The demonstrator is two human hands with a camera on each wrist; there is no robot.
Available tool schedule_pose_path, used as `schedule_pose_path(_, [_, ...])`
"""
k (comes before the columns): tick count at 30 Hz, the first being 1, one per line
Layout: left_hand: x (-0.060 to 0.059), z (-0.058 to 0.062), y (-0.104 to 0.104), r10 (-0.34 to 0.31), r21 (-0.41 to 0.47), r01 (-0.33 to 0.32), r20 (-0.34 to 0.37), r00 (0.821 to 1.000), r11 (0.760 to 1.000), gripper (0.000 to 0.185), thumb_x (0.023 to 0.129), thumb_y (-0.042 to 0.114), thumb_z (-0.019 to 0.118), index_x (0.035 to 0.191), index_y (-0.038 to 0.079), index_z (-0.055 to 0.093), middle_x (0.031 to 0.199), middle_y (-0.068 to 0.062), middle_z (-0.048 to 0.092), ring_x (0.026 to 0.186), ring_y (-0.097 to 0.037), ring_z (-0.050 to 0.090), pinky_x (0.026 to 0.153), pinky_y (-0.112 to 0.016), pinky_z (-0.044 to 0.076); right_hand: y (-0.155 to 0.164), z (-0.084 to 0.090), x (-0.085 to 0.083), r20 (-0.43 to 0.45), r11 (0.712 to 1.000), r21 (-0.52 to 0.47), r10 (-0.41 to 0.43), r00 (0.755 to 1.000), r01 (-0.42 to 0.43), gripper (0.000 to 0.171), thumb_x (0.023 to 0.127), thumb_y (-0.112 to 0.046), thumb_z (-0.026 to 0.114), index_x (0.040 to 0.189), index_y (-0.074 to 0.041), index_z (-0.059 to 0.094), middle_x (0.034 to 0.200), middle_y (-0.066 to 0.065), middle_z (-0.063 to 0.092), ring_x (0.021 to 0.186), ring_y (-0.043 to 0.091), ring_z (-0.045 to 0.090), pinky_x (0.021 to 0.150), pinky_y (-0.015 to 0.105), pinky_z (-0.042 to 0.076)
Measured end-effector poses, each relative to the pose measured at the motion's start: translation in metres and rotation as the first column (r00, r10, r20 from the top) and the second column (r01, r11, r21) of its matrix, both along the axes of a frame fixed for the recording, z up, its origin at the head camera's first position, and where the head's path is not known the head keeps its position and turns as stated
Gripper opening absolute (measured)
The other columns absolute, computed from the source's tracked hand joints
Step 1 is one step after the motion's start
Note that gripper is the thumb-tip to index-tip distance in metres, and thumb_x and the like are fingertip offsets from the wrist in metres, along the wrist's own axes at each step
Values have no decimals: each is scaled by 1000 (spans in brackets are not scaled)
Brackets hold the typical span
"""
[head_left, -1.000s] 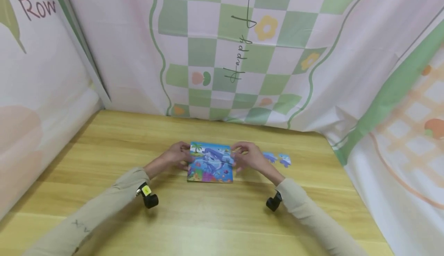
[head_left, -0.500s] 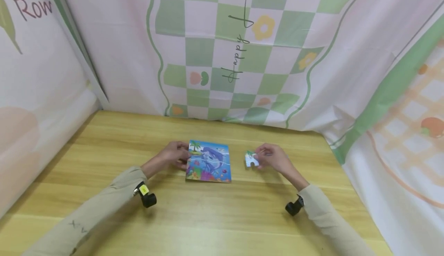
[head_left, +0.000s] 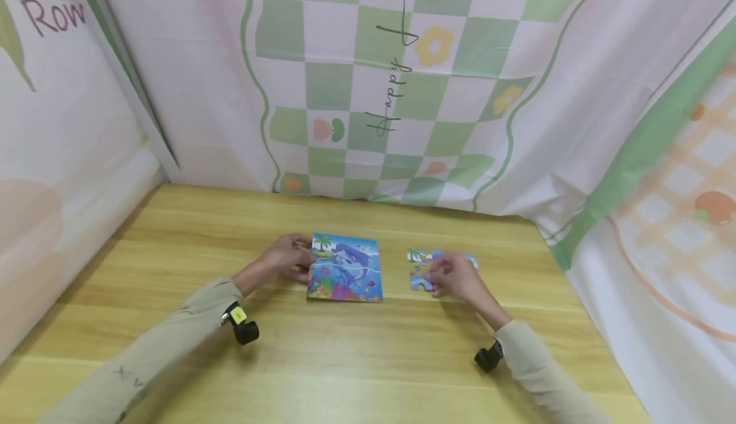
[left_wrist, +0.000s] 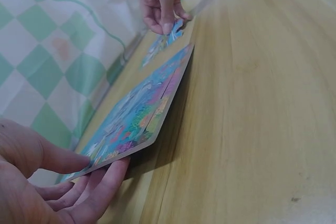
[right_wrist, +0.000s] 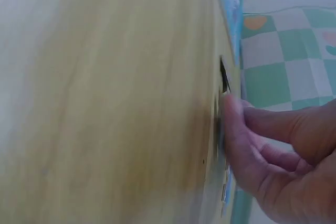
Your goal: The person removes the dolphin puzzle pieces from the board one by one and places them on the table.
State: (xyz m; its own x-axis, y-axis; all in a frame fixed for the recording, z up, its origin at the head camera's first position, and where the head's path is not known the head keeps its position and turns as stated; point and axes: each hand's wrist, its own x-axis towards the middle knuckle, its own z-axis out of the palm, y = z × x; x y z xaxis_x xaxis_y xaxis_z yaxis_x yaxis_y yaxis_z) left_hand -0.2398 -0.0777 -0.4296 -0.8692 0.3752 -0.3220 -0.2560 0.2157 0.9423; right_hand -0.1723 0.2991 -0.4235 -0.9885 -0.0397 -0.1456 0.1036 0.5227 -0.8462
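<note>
Right of the puzzle board [head_left: 345, 267], loose pieces [head_left: 422, 269] lie under the right hand [head_left: 454, 276], whose fingertips pinch one against the table [head_left: 368, 360]. Left hand [head_left: 284, 259] grips the board's tilted left edge; most pieces look seated, with several waiting outside.
</note>
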Motion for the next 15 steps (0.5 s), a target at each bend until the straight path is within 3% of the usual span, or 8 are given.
schedule_pose_path(4, [-1, 0, 2, 5, -24, -5, -3, 1000, 1000, 60, 97, -7, 62, 151, -12, 36, 136, -34, 55, 100, -31, 67, 75, -36, 70, -2, -1, 3, -21, 996, 83, -13, 1000, 15, 14, 94, 5, 72, 102, 12, 62, 87, 20, 69, 64, 16, 69, 60, 31, 69])
schedule_pose_path(15, [-1, -3, 2, -4, -24, 4, -17, 1000, 1000, 60, 95, -10, 61, 149, -15, 36, 130, -35, 56, 98, -33, 67, 75, -38, 70, -3, 2, 2, -34, 986, 165, 16, 999, -10, 13, 96, -1, 72, 98, 7, 61, 84, 16, 69, 62, 19, 68, 57, 31, 67])
